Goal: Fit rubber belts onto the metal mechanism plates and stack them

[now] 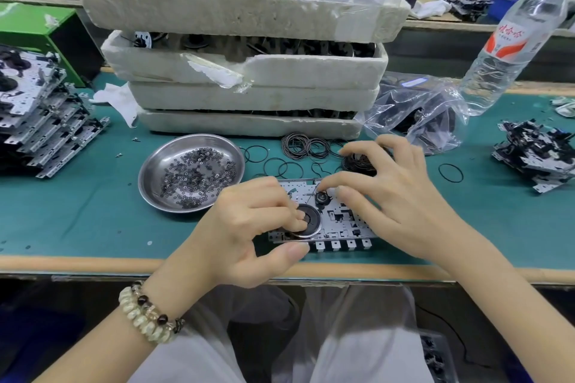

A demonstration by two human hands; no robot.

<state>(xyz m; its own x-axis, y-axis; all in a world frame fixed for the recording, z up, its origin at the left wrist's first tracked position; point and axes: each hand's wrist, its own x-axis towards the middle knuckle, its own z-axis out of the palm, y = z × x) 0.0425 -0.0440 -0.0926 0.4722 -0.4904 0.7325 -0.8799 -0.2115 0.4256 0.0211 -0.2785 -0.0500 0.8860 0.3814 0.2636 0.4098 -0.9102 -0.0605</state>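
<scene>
A metal mechanism plate point(342, 221) lies flat on the green mat near the table's front edge. My left hand point(249, 227) grips its left end, fingers curled over the round flywheel point(306, 221) and thumb under the front edge. My right hand point(395, 193) hovers over the plate's right half, thumb and forefinger pinching at the small black pulley point(322, 197), where a thin rubber belt runs. Loose black rubber belts point(298, 152) lie scattered and heaped just behind the plate. A stack of metal plates point(40, 121) stands at the far left.
A steel bowl point(149, 177) of small washers sits left of the plate. Stacked foam trays point(249, 78) fill the back centre. A plastic bag point(413, 112), a water bottle point(513, 37) and a pile of dark parts point(535, 152) lie at the right. A green box point(37, 31) stands back left.
</scene>
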